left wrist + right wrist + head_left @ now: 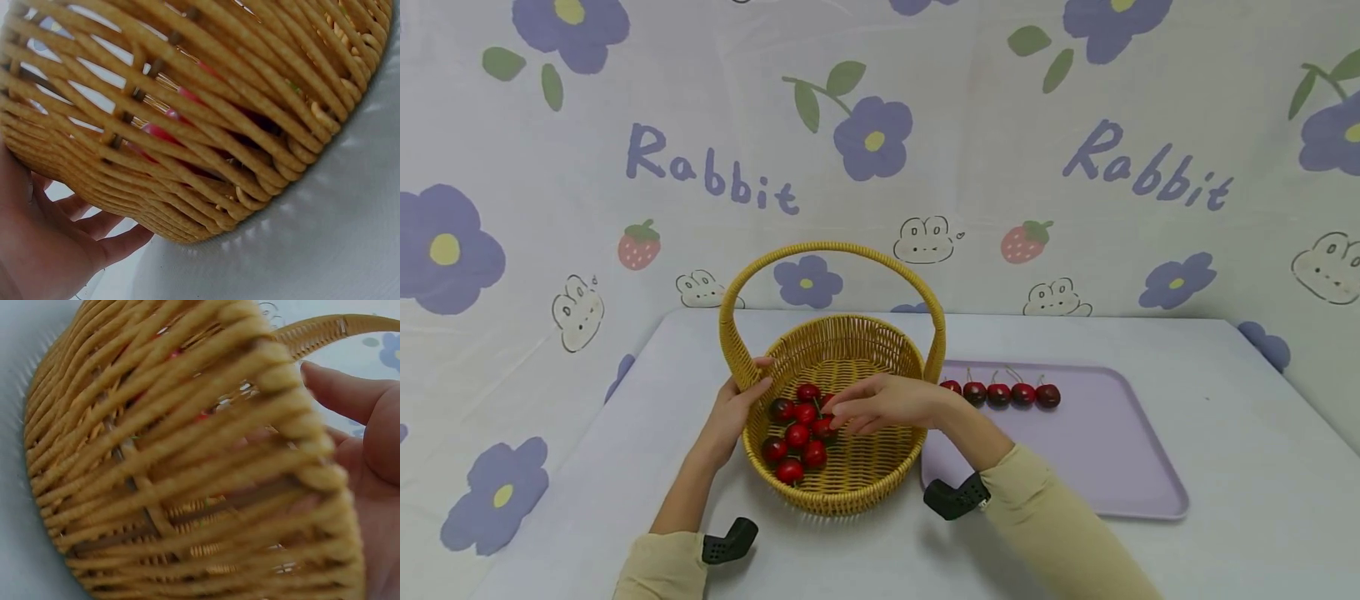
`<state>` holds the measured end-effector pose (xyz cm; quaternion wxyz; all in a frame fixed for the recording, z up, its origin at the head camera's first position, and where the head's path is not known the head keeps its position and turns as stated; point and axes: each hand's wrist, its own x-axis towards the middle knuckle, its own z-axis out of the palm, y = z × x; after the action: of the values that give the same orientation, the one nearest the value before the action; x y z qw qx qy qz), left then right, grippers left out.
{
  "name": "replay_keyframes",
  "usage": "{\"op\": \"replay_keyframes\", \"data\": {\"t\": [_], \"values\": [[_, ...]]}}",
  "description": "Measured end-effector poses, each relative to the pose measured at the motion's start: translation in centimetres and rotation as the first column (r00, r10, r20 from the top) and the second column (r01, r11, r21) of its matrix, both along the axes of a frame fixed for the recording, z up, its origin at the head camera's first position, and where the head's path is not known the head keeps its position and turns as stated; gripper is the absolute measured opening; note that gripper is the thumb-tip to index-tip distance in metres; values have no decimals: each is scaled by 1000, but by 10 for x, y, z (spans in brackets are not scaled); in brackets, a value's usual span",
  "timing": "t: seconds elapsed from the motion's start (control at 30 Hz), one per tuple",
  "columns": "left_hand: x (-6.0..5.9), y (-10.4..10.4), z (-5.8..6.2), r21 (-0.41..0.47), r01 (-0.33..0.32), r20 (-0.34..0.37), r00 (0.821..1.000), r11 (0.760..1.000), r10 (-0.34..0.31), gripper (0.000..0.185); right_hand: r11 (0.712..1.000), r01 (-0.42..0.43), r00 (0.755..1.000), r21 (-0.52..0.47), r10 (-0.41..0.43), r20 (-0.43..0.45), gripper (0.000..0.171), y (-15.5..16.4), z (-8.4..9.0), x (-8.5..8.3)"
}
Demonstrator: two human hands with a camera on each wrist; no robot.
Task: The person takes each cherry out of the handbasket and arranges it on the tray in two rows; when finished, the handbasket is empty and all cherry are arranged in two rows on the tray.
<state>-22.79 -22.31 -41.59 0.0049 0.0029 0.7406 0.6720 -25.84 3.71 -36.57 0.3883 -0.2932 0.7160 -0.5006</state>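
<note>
A woven yellow basket (850,487) with a tall hoop handle (827,247) stands in the middle of the table. Several red cherries (797,435) lie in its left half. My left hand (748,396) grips the basket's left rim, thumb over the edge; the left wrist view shows that left hand (56,250) against the outer basket wall (219,125). My right hand (857,414) reaches into the basket from the right, fingers loosely extended just over the cherries, holding nothing I can see. In the right wrist view the right hand (369,444) shows behind the weave (187,487).
A lilac tray (1097,467) lies right of the basket, touching it, with a row of several dark red cherries (1000,393) along its far edge. The table is white; a flower-and-rabbit printed cloth hangs behind it.
</note>
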Motion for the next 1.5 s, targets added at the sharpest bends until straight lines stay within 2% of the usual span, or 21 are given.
{"op": "replay_keyframes", "data": {"t": [0.33, 0.63, 0.93, 1.2, 1.5], "values": [[1, 1, 2, 5, 2, 10, 1000, 1000, -2, 40, 997, -5, 1000, 71, 7, -21, 37, -17, -6, 4], [1, 1, 0, -3, 0, -3, 1000, 1000, 0, 41, 990, -9, 995, 139, 23, -102, 35, -25, -11, 6], [0, 0, -2, -2, -8, 1, 1000, 1000, 8, 40, 971, -15, 967, 239, 75, -243, 27, -32, -16, 9], [-1, 0, -2, -5, -2, -1, 1000, 1000, 2, 40, 962, -56, 960, 265, 125, -250, 29, -37, -15, 12], [1, 0, 1, -6, 0, 2, 1000, 1000, 0, 41, 946, -80, 932, 313, 182, -313, 29, -45, -18, 16]]}}
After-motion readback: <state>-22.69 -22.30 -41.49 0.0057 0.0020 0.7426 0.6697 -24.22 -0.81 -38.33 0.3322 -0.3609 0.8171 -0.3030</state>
